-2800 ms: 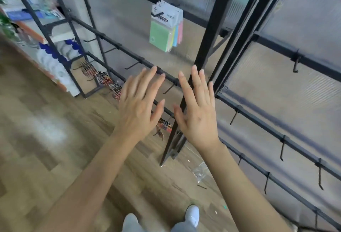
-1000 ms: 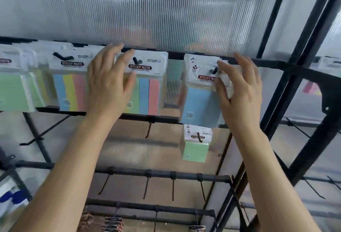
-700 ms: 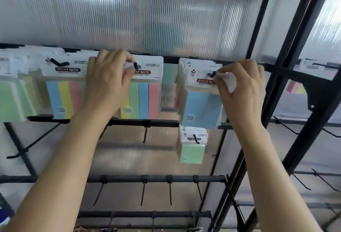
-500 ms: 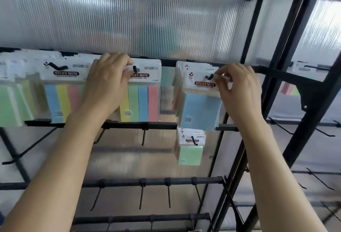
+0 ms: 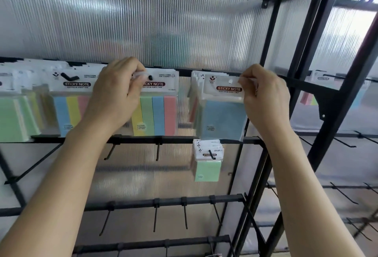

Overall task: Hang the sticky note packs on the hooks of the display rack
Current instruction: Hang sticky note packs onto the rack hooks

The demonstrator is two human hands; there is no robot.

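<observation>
Sticky note packs hang in a row on the top hooks of the black display rack. My left hand pinches the white header of a striped yellow, green, blue and pink pack, whose hook tip shows through its hole. My right hand pinches the top right corner of a blue pack; its round header hole shows no hook in it. Behind it more packs hang. A small green pack hangs on the rail below.
Another striped pack and green packs hang at the left. Several bare hooks stick out from the lower rails. A thick black upright stands right of my right hand, with more packs behind it.
My view rose from the floor to the top rail. Both hands reached up and pinched pack headers. The blue pack's hole, on the hook tip half a second ago, now shows no hook.
</observation>
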